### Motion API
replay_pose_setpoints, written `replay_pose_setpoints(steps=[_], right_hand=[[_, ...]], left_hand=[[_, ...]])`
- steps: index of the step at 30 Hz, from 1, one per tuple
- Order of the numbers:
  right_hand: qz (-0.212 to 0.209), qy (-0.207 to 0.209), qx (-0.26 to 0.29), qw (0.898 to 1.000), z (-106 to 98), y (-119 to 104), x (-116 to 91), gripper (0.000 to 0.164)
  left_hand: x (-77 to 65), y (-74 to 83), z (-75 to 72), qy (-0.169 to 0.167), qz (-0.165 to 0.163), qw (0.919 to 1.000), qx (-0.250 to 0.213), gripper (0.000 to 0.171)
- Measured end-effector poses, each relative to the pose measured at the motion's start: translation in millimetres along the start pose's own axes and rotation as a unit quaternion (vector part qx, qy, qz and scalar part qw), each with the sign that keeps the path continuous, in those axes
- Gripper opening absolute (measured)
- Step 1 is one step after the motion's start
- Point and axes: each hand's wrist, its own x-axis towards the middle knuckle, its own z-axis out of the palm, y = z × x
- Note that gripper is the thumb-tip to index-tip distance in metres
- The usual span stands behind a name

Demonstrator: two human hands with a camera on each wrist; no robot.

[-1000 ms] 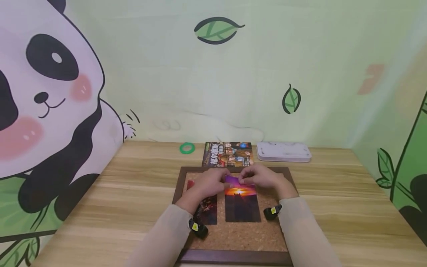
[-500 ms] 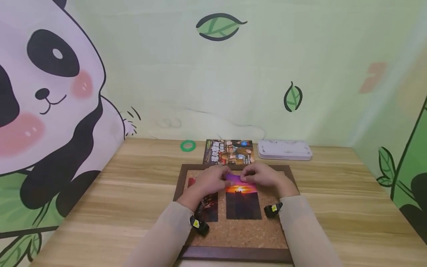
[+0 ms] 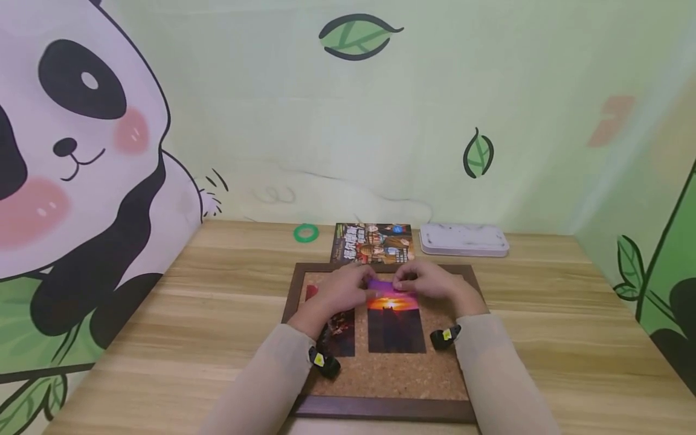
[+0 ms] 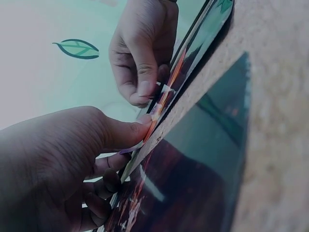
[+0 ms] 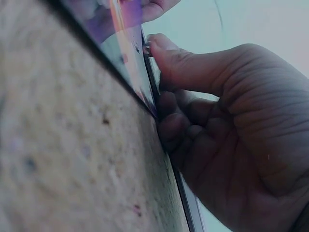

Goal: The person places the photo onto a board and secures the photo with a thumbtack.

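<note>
A sunset photo [image 3: 395, 326] lies on a cork board [image 3: 391, 377] with a dark brown frame. At its upper left edge, my left hand [image 3: 348, 287] pinches the photo between thumb and fingers. My right hand [image 3: 429, 281] is at the photo's upper right, thumb and forefinger together on a small shiny pin [image 5: 147, 47], mostly covered by the fingertips. In the left wrist view the thumb of my left hand [image 4: 63, 150] presses on the photo's face. A second, dark photo [image 3: 342, 338] with red parts lies left of it, partly under my left forearm.
Behind the board lie a green tape roll [image 3: 306, 232], a colourful printed booklet [image 3: 373, 243] and a white marbled tin case [image 3: 464, 240]. The wooden table [image 3: 217, 326] meets a wall [image 3: 261, 90] printed with a panda and leaves.
The whole head view has shifted slightly upward as the camera tilts down. Both hands stay at the sunset photo's top edge, with only tiny finger movement.
</note>
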Motion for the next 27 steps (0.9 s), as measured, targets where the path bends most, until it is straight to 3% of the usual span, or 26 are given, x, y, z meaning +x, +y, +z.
replay_pose_setpoints(steps=[4,12,27], right_hand=[[0.005,0.024,0.008,1.0,-0.2,-0.3,-1.2,0.009],[-0.039,-0.006,-0.023,0.999,2.1,2.6,2.5,0.007],[-0.042,-0.015,-0.049,0.998,4.3,-2.9,1.2,0.008]], left_hand=[[-1.1,-0.1,-0.5,0.003,0.004,1.0,0.002,0.038],[-3.6,1.4,-2.0,0.007,0.012,0.9999,0.003,0.036],[-3.9,0.5,-1.7,0.003,0.019,0.9998,0.007,0.037]])
